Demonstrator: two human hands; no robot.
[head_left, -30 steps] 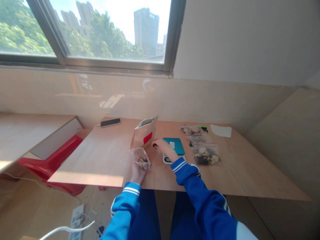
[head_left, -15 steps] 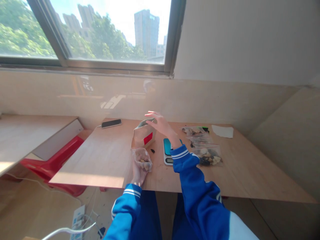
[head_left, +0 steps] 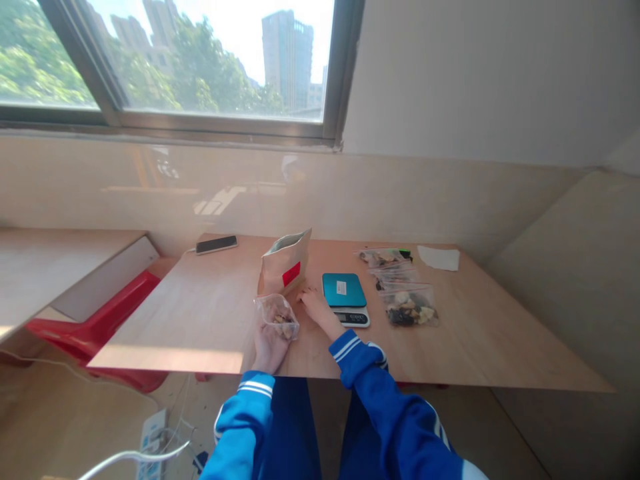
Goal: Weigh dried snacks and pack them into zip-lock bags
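Observation:
My left hand (head_left: 267,341) grips a small clear zip bag (head_left: 278,316) part filled with mixed nuts, held upright at the near edge of the wooden table (head_left: 210,320). My right hand (head_left: 315,305) rests fingers-down on the table just right of that bag, at the foot of an open brown paper pouch (head_left: 285,265) with a red label. Whether its curled fingers pinch anything is hidden. A teal kitchen scale (head_left: 345,292) lies just right of this hand.
Several filled zip bags (head_left: 410,309) lie right of the scale, with a white paper (head_left: 439,257) behind them. A phone (head_left: 217,244) on a cable sits at the far left corner. A red chair (head_left: 100,320) and a power strip (head_left: 150,440) are at the lower left.
My right hand rose to the pouch's mouth, then came down onto the table where a dark piece lay beside the pouch. The left hand kept holding the zip bag.

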